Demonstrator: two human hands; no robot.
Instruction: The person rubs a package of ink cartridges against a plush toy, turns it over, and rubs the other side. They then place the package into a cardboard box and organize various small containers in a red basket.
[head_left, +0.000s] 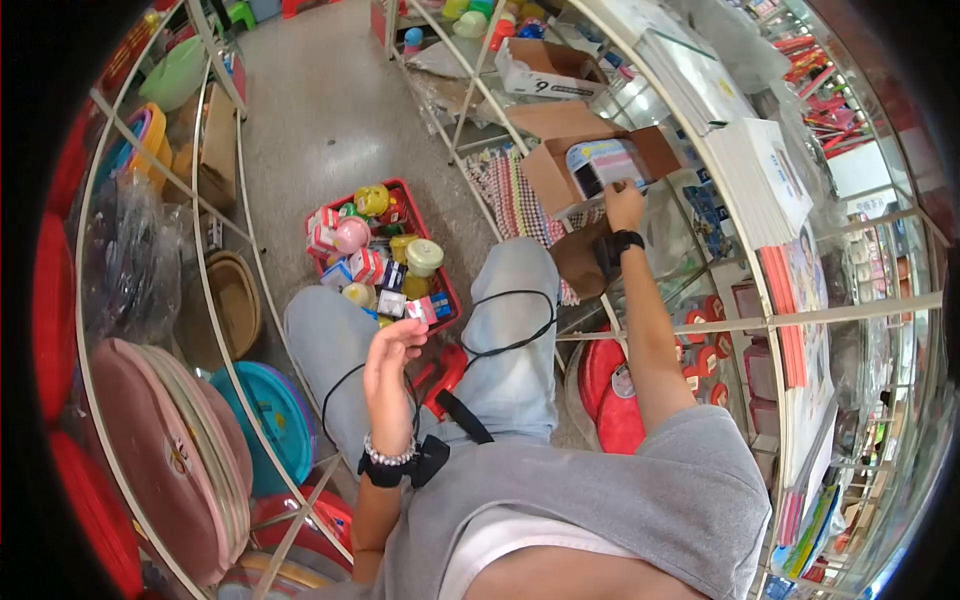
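My left hand is raised over my lap, fingers loosely bent and apart from the thumb, with nothing visible in it. Just beyond its fingertips stands a red basket on the floor, filled with small boxes, a pink round container and a cream lidded jar. On the right, my right hand reaches to an open cardboard box on the shelf. Its fingers are closed at the box's near side, beside a light blue and white package; what they pinch is partly hidden.
Shelving with a white carton and stacked booklets runs along my right. Pink plastic basins and a teal basin fill the left rack. Red round items lie low beside my right leg.
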